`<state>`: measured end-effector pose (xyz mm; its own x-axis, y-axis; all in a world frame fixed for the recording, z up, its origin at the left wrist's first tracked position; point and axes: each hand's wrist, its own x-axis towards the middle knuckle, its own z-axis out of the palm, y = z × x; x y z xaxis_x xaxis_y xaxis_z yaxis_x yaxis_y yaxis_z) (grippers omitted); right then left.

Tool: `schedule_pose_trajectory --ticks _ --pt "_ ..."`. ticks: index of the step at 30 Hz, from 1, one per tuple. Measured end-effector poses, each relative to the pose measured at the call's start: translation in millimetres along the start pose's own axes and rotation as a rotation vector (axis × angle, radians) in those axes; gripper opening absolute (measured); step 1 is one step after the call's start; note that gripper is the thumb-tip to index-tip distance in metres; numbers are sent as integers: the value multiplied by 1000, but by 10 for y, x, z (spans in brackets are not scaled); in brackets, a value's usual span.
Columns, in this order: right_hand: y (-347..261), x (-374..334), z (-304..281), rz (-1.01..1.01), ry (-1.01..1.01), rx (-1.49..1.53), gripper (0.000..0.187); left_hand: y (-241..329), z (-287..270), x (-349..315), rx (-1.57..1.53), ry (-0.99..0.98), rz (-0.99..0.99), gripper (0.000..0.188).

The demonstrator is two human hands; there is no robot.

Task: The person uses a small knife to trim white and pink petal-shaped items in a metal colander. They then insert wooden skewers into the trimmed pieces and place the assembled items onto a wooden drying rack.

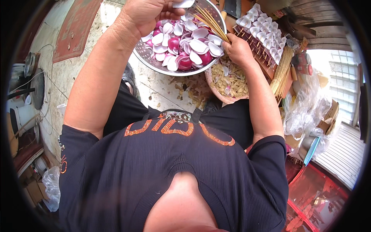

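At the top of the view my left hand (145, 15) is closed with an onion piece (183, 4), pale side showing, at its fingertips. My right hand (239, 49) grips a fanned bundle of thin wooden skewers (210, 22), whose far ends lean over the colander. Below both hands stands a perforated metal colander (166, 71) heaped with red onion pieces (197, 46), some purple side up, others white. To the right, rows of skewered onion pieces (262, 33) lie on a brown surface.
A round basket (212, 86) of yellowish pieces sits by my right knee. Another bundle of skewers (283, 73) lies beyond my right forearm. A dark-bladed knife (232, 7) rests at the top. Clear plastic bags (309, 104) crowd the right; peel scraps (189, 92) litter the floor.
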<state>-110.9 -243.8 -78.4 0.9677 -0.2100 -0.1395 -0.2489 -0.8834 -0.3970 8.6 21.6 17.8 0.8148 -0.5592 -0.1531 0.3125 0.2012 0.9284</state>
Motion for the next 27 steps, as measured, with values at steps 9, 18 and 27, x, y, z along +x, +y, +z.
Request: schedule_pose_trajectory --ticks 9,18,27 --pt "60 72 57 -17 -8 -115 32 -5 -61 48 46 -2 -32 15" --pt "155 54 92 70 28 -74 24 -89 -91 162 82 55 -48 11" --pt "48 48 100 66 176 -60 22 -253 -186 247 204 28 36 26"
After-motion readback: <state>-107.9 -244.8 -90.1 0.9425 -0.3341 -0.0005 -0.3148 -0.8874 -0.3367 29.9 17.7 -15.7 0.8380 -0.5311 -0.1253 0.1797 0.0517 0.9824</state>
